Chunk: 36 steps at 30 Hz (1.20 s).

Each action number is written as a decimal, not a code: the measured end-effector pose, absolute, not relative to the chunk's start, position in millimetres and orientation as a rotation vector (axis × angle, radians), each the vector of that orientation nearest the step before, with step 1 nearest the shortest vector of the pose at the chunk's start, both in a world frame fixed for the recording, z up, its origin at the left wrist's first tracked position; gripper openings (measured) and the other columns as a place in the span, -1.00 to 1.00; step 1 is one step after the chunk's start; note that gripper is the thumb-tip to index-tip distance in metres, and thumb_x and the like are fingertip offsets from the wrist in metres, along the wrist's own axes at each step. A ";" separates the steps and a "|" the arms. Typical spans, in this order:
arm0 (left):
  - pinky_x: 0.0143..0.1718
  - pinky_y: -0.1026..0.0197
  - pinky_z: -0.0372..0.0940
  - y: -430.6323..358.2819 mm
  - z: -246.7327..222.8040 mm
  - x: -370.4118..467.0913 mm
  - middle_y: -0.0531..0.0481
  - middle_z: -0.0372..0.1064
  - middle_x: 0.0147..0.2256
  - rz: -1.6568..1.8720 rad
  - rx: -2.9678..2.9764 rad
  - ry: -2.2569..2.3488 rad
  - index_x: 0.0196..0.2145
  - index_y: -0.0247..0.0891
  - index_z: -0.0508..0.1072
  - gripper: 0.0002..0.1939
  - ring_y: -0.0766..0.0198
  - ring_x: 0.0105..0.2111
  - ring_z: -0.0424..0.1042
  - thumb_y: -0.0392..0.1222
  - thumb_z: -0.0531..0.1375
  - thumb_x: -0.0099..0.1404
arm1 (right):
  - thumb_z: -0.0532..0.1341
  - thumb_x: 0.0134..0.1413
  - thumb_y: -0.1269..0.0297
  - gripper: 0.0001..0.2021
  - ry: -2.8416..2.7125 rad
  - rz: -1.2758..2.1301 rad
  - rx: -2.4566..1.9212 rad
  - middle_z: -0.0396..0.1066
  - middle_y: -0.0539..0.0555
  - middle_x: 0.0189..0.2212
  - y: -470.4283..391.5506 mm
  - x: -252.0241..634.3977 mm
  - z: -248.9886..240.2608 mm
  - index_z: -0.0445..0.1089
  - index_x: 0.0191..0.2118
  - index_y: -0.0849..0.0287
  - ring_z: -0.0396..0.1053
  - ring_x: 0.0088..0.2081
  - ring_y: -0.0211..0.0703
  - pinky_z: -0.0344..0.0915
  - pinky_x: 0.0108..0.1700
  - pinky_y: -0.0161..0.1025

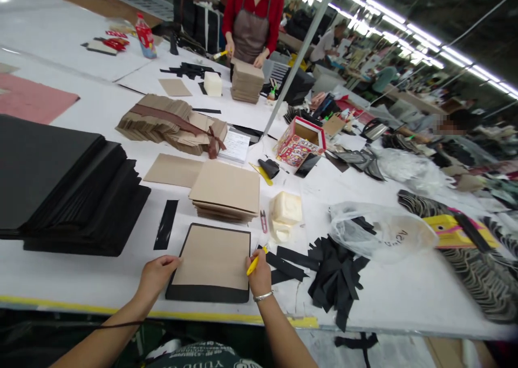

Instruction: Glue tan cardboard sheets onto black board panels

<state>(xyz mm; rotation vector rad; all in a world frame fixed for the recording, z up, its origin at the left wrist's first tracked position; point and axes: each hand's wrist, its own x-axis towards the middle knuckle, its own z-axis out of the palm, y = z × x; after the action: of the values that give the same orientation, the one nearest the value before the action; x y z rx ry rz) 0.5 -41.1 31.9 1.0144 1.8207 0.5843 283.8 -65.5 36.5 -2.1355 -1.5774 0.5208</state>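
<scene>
A tan board [212, 254] lies on a slightly larger black sheet [208, 294] right in front of me, with a black strip showing along its near side. My left hand [159, 272] is closed, thumb and fingertips pinching at the left edge of the board. At the right edge, my right hand [259, 275] grips a yellow-handled brush [253, 265], its fingers touching the board's side. Behind them is a stack of tan boards [226, 187]. Close to my right hand stand a whitish glue-stained block or tub [286, 209] and pink thread snips [264, 222].
Black sheets [52, 174] are piled high at left, beside a black strip [165, 225]. Loose black strips [335, 276] and a plastic bag [380, 230] lie right. A metal pole [299, 58] rises mid-table. Across it, a co-worker in a red top [253, 20] handles boards.
</scene>
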 end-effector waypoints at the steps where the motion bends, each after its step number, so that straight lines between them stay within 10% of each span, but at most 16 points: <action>1: -0.34 0.24 0.25 -40.8 31.5 0.5 0.02 0.48 -0.47 0.584 1.016 1.820 -0.52 -0.24 0.49 -0.71 0.10 -0.35 0.42 0.05 0.20 -0.07 | 0.02 0.01 0.25 -0.87 -1.573 0.520 -2.144 0.31 -0.04 -0.56 -65.4 283.7 37.2 0.15 -0.30 0.16 0.33 -0.55 -0.22 0.16 -0.49 -0.33; 15: -0.45 0.26 0.23 -33.3 37.9 3.1 0.00 0.42 -0.55 0.555 1.135 1.824 -0.51 -0.31 0.47 -0.72 0.18 -0.45 0.40 -0.03 0.14 0.05 | 0.05 0.01 0.25 -0.83 -1.672 0.546 -2.248 0.25 -0.06 -0.62 -55.9 284.0 36.5 0.17 -0.24 0.17 0.25 -0.60 -0.23 0.01 -0.52 -0.34; 23: -0.19 0.08 0.29 -35.5 35.0 -7.8 -0.05 0.26 -0.09 0.460 1.172 1.885 -0.10 -0.29 0.31 -0.68 0.17 -0.16 0.31 -0.09 0.08 0.23 | 0.07 0.00 0.25 -0.81 -1.786 0.473 -2.275 0.13 -0.09 -0.65 -53.8 280.5 38.0 0.20 -0.25 0.21 0.09 -0.63 -0.30 -0.07 -0.53 -0.35; 32: -0.31 0.18 0.20 -22.6 58.0 -3.3 -0.05 0.34 -0.46 0.281 1.553 1.779 -0.53 -0.31 0.42 -0.86 0.20 -0.38 0.34 -0.21 0.15 0.10 | 0.12 -0.01 0.23 -0.82 -1.881 0.404 -2.324 0.20 -0.07 -0.64 -55.4 283.6 46.3 0.20 -0.27 0.20 0.15 -0.62 -0.31 -0.07 -0.54 -0.38; 36: -0.18 0.12 0.13 -24.0 69.8 13.9 -0.15 0.32 -0.20 0.270 2.141 1.716 -0.26 -0.25 0.41 -0.78 0.08 -0.15 0.26 -0.31 0.07 0.12 | 0.08 0.05 0.12 -0.75 -1.842 0.320 -2.287 0.30 0.01 -0.58 -61.4 287.1 68.3 0.24 -0.25 0.19 0.27 -0.56 -0.24 0.01 -0.52 -0.37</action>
<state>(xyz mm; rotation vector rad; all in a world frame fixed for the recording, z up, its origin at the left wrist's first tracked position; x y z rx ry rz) 13.9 -24.0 69.8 2.1414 1.7155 0.2702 287.1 -61.4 68.3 -2.2866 -1.8421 0.3196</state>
